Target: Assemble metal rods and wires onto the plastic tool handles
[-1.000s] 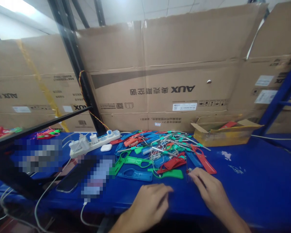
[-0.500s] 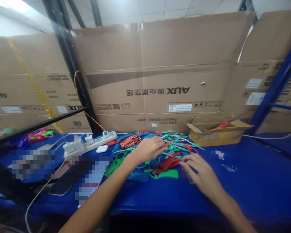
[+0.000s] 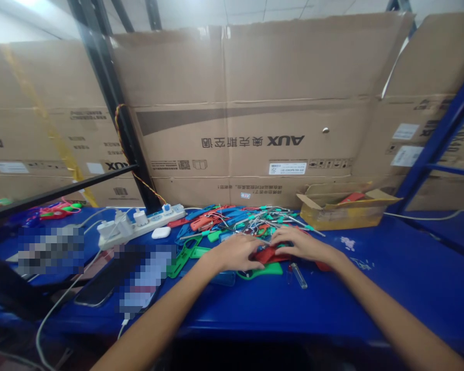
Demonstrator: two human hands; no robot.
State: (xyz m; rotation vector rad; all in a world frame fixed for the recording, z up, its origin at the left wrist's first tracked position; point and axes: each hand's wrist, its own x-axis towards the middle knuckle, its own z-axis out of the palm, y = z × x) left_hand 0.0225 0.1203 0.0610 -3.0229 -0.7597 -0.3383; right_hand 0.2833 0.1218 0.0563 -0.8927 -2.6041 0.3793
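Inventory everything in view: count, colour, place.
Plastic parts: many, red/blue/green, central pile
Metal rods: many, silver, same pile
Clear tube: one, colourless, before pile
Bits: two clusters, pale, right
Carton: one, tan, back right
Power strip: one, white, back left
Plugs: several, white, on strip
Rounded case: one, white, beside strip
Phone: one, black, front left
Blurred devices: two, pale, left
Cables: several, mostly white, both sides
Other parts: several, pink/green, far left
Cardboard panels: several, brown, behind
Posts: several, black left, blue right
Table: one, blue, underneath
Left hand: one, bare, at pile
Right hand: one, bare, at pile
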